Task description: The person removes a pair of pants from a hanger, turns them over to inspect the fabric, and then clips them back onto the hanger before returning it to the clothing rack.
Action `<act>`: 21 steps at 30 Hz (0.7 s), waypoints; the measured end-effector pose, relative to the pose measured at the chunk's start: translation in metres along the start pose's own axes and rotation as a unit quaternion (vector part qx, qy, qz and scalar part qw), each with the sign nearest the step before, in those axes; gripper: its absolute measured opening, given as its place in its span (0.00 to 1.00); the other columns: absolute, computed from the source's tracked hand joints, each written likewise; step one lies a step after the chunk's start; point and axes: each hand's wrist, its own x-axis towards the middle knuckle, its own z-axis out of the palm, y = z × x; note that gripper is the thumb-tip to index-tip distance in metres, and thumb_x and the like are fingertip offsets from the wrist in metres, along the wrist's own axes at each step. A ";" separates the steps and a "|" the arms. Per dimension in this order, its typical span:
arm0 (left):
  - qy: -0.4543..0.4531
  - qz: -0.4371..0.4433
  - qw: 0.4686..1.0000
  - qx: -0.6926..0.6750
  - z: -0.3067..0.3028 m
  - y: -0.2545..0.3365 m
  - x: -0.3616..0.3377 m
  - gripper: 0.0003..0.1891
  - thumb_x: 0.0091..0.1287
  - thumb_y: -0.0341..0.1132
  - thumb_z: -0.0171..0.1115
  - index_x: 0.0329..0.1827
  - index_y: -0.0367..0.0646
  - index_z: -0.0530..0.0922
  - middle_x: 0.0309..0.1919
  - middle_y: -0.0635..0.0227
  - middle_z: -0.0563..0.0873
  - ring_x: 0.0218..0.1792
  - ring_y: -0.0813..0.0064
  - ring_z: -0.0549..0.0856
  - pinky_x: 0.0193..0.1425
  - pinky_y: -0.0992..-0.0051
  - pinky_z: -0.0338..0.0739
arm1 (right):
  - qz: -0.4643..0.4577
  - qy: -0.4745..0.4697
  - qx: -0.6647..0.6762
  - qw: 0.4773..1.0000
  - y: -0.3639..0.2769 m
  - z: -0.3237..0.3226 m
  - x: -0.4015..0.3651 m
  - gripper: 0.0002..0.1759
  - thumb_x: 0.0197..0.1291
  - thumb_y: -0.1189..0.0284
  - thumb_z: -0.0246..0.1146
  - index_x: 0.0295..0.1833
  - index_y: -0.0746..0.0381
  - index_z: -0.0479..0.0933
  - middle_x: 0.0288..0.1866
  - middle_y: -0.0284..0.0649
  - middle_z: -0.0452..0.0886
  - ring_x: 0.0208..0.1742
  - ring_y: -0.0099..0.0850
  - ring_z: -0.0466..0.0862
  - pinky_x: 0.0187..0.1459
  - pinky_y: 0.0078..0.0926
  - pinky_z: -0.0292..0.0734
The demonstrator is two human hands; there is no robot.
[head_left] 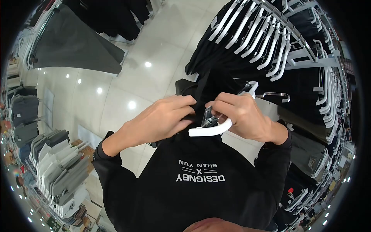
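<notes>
As the right hand (241,112) grasps the clip hanger (216,129), presumably light, stiff, best held mid-bar, the left hand (168,116) beside it shows indeterminable grip.

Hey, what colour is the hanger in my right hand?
The hanger is white; the head view shows it best.

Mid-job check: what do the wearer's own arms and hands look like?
The left hand and right hand are bare, with no gloves or rings visible. Both arms wear long, plain black sleeves ending in black cuffs near the wrists.
</notes>
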 end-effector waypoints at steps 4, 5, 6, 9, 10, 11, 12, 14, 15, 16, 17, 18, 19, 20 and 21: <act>-0.035 0.011 0.999 0.006 0.002 0.007 0.004 0.08 0.62 0.23 0.71 0.42 0.31 0.82 0.46 0.61 0.82 0.43 0.58 0.83 0.49 0.64 0.79 | -0.007 -0.010 0.039 0.999 0.003 -0.003 0.005 0.18 0.44 0.85 0.76 0.43 0.68 0.82 0.34 0.40 0.83 0.29 0.32 0.87 0.27 0.24 0.81; -0.044 0.012 0.999 0.015 0.000 0.005 0.005 0.07 0.61 0.22 0.70 0.41 0.32 0.82 0.46 0.61 0.82 0.43 0.59 0.82 0.49 0.65 0.78 | 0.003 0.017 0.043 0.999 0.003 -0.001 0.006 0.20 0.44 0.85 0.76 0.46 0.67 0.82 0.34 0.40 0.83 0.29 0.32 0.87 0.28 0.25 0.81; -0.054 0.013 0.998 0.024 -0.003 0.004 0.006 0.07 0.60 0.21 0.69 0.40 0.32 0.82 0.46 0.61 0.82 0.43 0.60 0.82 0.50 0.66 0.78 | 0.013 0.044 0.048 0.998 0.001 0.002 0.009 0.22 0.44 0.85 0.76 0.48 0.67 0.82 0.34 0.40 0.84 0.29 0.32 0.87 0.28 0.25 0.81; -0.062 0.070 0.995 0.044 -0.008 0.001 0.009 0.09 0.57 0.19 0.67 0.41 0.32 0.83 0.46 0.62 0.82 0.42 0.60 0.81 0.52 0.67 0.76 | 0.039 0.044 0.072 0.996 -0.005 -0.001 0.015 0.27 0.45 0.85 0.76 0.55 0.66 0.82 0.34 0.42 0.85 0.31 0.37 0.88 0.32 0.30 0.82; -0.065 0.075 0.994 0.049 -0.011 0.001 0.011 0.09 0.56 0.19 0.67 0.41 0.32 0.84 0.45 0.63 0.83 0.42 0.61 0.81 0.53 0.66 0.76 | 0.032 0.040 0.083 0.995 -0.004 -0.002 0.016 0.25 0.45 0.86 0.74 0.52 0.67 0.82 0.34 0.45 0.86 0.32 0.42 0.88 0.32 0.34 0.82; -0.068 0.079 0.993 0.055 -0.015 0.002 0.013 0.10 0.55 0.19 0.67 0.41 0.32 0.84 0.45 0.63 0.83 0.43 0.61 0.81 0.55 0.66 0.76 | 0.024 0.036 0.095 0.995 -0.003 -0.002 0.018 0.22 0.45 0.87 0.73 0.50 0.69 0.83 0.35 0.48 0.86 0.32 0.46 0.88 0.32 0.37 0.82; -0.071 0.084 0.992 0.062 -0.018 0.003 0.013 0.11 0.54 0.19 0.67 0.41 0.32 0.85 0.44 0.63 0.83 0.43 0.62 0.81 0.56 0.66 0.75 | 0.020 0.015 0.091 0.996 0.001 -0.005 0.020 0.20 0.45 0.87 0.74 0.47 0.69 0.83 0.34 0.47 0.86 0.31 0.45 0.88 0.31 0.36 0.81; -0.021 0.082 0.994 0.064 -0.018 0.001 0.013 0.12 0.54 0.17 0.69 0.41 0.34 0.84 0.43 0.64 0.84 0.46 0.60 0.83 0.59 0.63 0.76 | 0.014 -0.024 0.082 0.996 0.006 -0.010 0.023 0.16 0.44 0.86 0.74 0.43 0.70 0.84 0.31 0.47 0.85 0.30 0.44 0.87 0.30 0.35 0.79; 0.004 0.081 0.995 0.065 -0.016 -0.001 0.013 0.12 0.53 0.17 0.70 0.41 0.36 0.84 0.43 0.64 0.85 0.48 0.59 0.84 0.61 0.62 0.77 | 0.018 -0.008 0.083 0.996 0.004 -0.010 0.024 0.15 0.44 0.86 0.75 0.41 0.70 0.84 0.30 0.46 0.85 0.29 0.44 0.86 0.30 0.35 0.78; 0.051 0.065 0.995 0.047 -0.013 -0.003 0.012 0.15 0.53 0.18 0.72 0.44 0.35 0.83 0.45 0.63 0.85 0.51 0.60 0.84 0.63 0.62 0.76 | 0.021 0.009 0.085 0.996 0.003 -0.010 0.024 0.13 0.44 0.85 0.75 0.39 0.70 0.84 0.29 0.46 0.84 0.29 0.43 0.86 0.29 0.34 0.78; 0.099 0.050 0.993 0.030 -0.007 -0.005 0.010 0.18 0.54 0.20 0.74 0.48 0.35 0.82 0.48 0.63 0.85 0.54 0.60 0.84 0.64 0.63 0.76 | 0.025 0.026 0.087 0.996 0.002 -0.009 0.024 0.12 0.43 0.85 0.75 0.37 0.70 0.84 0.28 0.45 0.84 0.29 0.42 0.86 0.29 0.33 0.77; 0.146 0.034 0.989 0.012 0.001 -0.008 0.009 0.21 0.54 0.21 0.76 0.52 0.35 0.81 0.50 0.62 0.85 0.58 0.61 0.83 0.66 0.63 0.75 | 0.025 0.031 0.081 0.996 0.002 -0.010 0.023 0.12 0.43 0.85 0.75 0.37 0.70 0.84 0.28 0.45 0.84 0.28 0.42 0.86 0.29 0.33 0.77; 0.240 0.029 0.968 -0.063 0.016 -0.010 0.009 0.25 0.53 0.23 0.79 0.54 0.36 0.79 0.52 0.60 0.84 0.60 0.60 0.83 0.67 0.62 0.75 | 0.025 0.036 0.074 0.996 0.004 -0.012 0.021 0.13 0.43 0.85 0.76 0.37 0.70 0.84 0.28 0.45 0.84 0.28 0.42 0.86 0.29 0.33 0.77; 0.331 0.023 0.933 -0.138 0.038 -0.012 0.010 0.28 0.52 0.25 0.81 0.56 0.38 0.77 0.55 0.59 0.84 0.61 0.58 0.83 0.69 0.61 0.75 | 0.026 0.040 0.068 0.997 0.005 -0.013 0.020 0.13 0.43 0.85 0.76 0.38 0.70 0.84 0.28 0.45 0.84 0.28 0.42 0.86 0.29 0.34 0.77; 0.415 0.016 0.884 -0.214 0.058 -0.017 0.006 0.32 0.51 0.26 0.83 0.58 0.39 0.75 0.57 0.58 0.84 0.63 0.57 0.83 0.70 0.60 0.75 | 0.025 0.041 0.066 0.997 0.005 -0.013 0.019 0.13 0.43 0.85 0.76 0.38 0.70 0.84 0.28 0.45 0.84 0.28 0.42 0.86 0.28 0.33 0.77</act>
